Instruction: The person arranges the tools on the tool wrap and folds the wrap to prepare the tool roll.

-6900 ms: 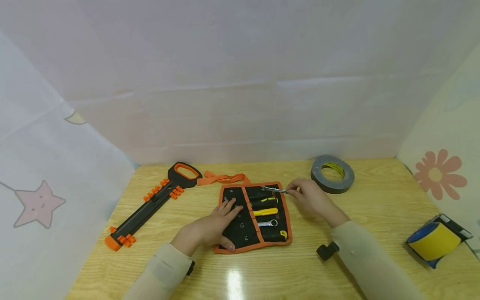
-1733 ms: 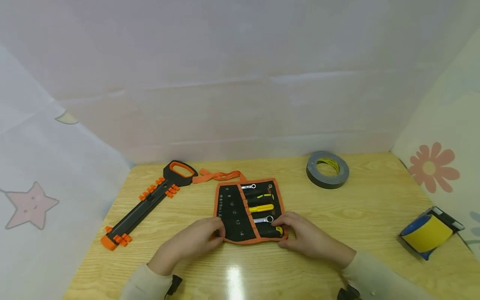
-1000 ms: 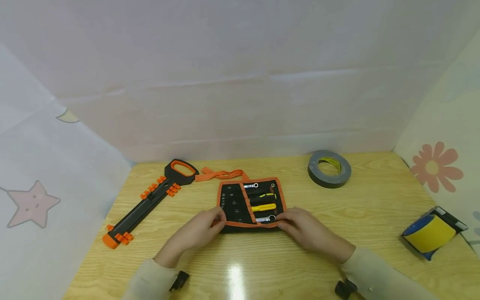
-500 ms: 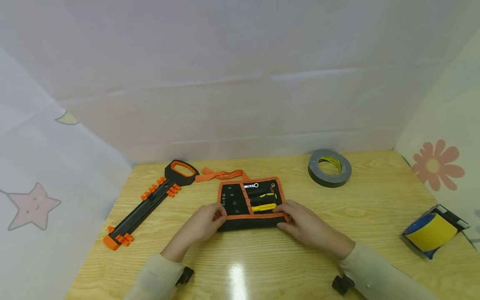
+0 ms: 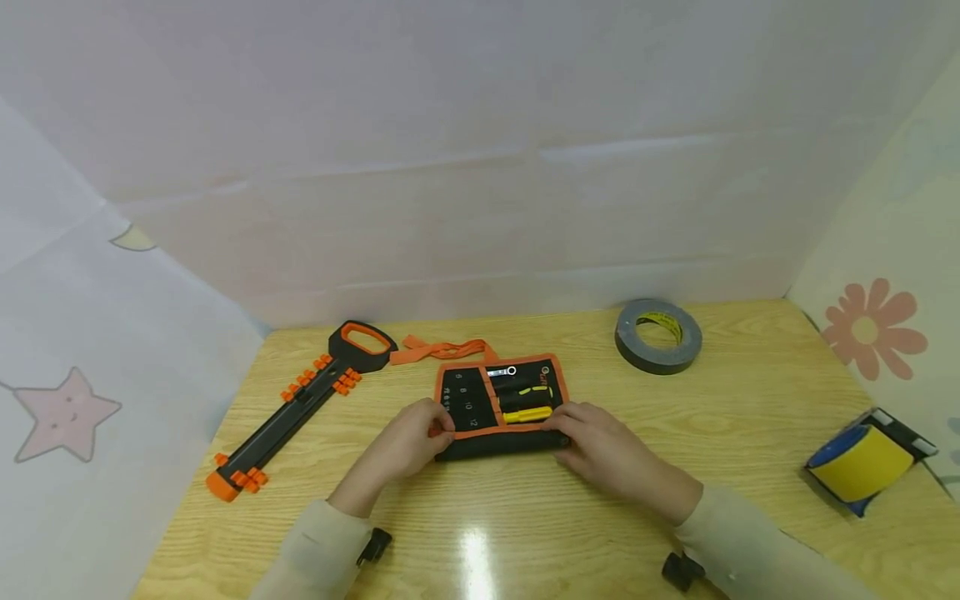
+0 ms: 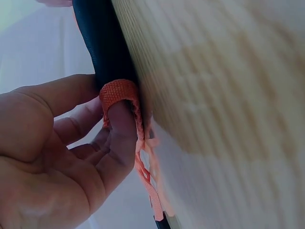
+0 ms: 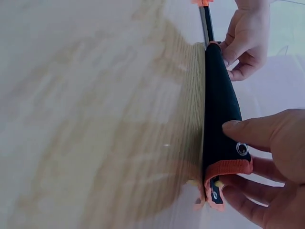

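Observation:
A black tool roll with orange trim lies on the table, its near edge folded over toward the back. My left hand grips the left end of the fold; in the left wrist view a finger reaches inside it. At the right end, my right hand holds the fold, with the thumb on the outside in the right wrist view. Still showing in the pockets are a combination wrench, a black-and-yellow handle and a yellow handle. The fold hides the nearer pockets.
Orange ties trail from the roll's far edge. Left of it lies a black rack with orange clips and a loop handle. A grey tape roll sits back right; a yellow-and-blue cylinder on a black holder stands at the right edge.
Earlier, my right hand held a wrench at the far pocket while my left lay flat on the roll. Both hands then took the near edge and folded it away, covering another wrench and a black-and-yellow handle.

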### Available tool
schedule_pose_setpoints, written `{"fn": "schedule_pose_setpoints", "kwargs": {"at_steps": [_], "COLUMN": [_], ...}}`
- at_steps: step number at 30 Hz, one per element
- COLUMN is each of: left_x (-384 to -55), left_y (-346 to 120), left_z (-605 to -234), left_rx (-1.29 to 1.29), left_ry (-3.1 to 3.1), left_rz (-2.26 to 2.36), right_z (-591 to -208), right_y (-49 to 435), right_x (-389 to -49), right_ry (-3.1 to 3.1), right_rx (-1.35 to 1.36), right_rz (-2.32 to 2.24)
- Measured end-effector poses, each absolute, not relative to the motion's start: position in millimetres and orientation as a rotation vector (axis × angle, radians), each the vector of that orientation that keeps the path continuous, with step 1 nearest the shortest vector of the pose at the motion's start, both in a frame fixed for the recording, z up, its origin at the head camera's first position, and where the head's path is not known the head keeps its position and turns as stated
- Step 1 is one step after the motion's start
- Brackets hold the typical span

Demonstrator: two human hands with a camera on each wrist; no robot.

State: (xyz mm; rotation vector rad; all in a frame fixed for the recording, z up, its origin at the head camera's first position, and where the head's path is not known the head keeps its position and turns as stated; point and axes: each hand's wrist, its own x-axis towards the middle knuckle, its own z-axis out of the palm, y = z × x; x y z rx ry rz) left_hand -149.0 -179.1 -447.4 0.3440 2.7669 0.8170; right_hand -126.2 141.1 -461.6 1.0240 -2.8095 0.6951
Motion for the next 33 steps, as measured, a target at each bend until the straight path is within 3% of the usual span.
{"fn": "schedule_pose_setpoints", "kwargs": {"at_steps": [6,18,33], "left_x": [-151.0,-143.9,-144.4], "left_y": [-179.6,-188.2,-190.4], "left_z": [-446.9,-447.4,-442.7], "left_rx": [0.357,0.765,0.842], "left_ry": [2.774,2.738,2.739], "left_rz": [0.827,0.615,0.532], "right_z": [-462.6,-468.6,-465.6], "right_y": [134.2,124.3,123.7], "right_x": [-128.6,-134.9,-136.4], "right_ry": [-2.804,-2.735,-2.753], "right_rx": [0.98,0.931,0.929], "right_rz": [0.586,0.514,0.442]}}
